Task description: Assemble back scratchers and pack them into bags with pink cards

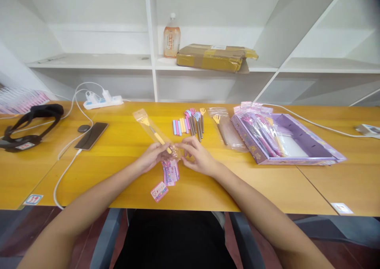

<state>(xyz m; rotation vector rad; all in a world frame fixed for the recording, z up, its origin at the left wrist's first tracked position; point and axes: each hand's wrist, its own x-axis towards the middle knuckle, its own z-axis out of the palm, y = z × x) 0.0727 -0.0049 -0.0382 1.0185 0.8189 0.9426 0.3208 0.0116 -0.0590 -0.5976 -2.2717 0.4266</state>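
My left hand point(157, 155) grips a clear plastic bag point(137, 117) with a yellow back scratcher point(159, 137) in it, the claw pointing away from me. At the bag's near end, the fingers of my right hand point(195, 156) are bent and close on the plastic. Beneath my hands lies a pile of pink-purple printed cards point(170, 174), with a single card point(159, 191) nearer the table edge. Several back scratchers point(196, 124) with dark shafts lie beyond my right hand, beside a row of pastel handles point(181, 126).
Clear bags point(233, 132) with a loose yellow-clawed scratcher point(219, 127) lie right of the pile. A purple box point(308, 142) holds packed scratchers. Leftward are a phone point(92, 136), cables, a power strip point(103, 102) and a black headset strap point(32, 126). Shelves stand behind.
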